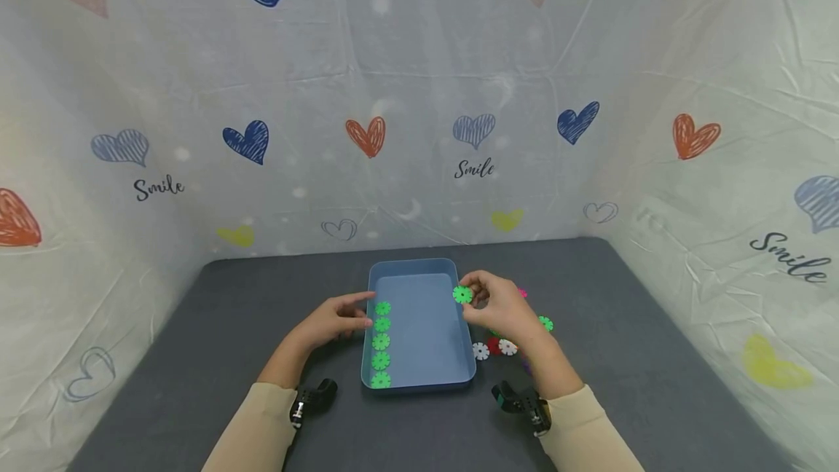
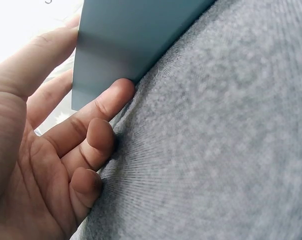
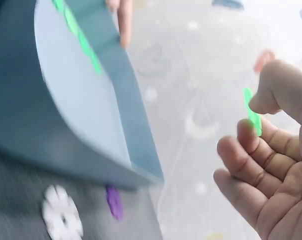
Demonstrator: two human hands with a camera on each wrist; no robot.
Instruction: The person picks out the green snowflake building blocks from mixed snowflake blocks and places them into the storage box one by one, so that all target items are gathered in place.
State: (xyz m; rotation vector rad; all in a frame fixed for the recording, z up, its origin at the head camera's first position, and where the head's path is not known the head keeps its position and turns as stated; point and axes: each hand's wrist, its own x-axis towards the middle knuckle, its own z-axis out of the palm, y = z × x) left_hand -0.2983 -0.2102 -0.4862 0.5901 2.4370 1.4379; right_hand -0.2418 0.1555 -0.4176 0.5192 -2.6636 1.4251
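Green discs (image 1: 381, 341) filling the tray (image 1: 422, 268): five are lying in a row at its left.
I'm pinching a sixth disc (image 1: 462, 295) in my right hand (image 1: 501, 308) at centre frame; my left hand (image 1: 331, 320), fingers relaxed, is touching the tray's left wall; loose pieces (image 1: 494, 347) are waiting lower right.

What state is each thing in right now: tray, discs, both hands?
Tray: flat on the mat, five green discs in a row along its left wall.
Green disc: pinched in the right hand, over the tray's right edge.
Loose discs: lying on the mat right of the tray.
Left hand: fingers straight, against the tray's left wall.
Right hand: pinches the disc.
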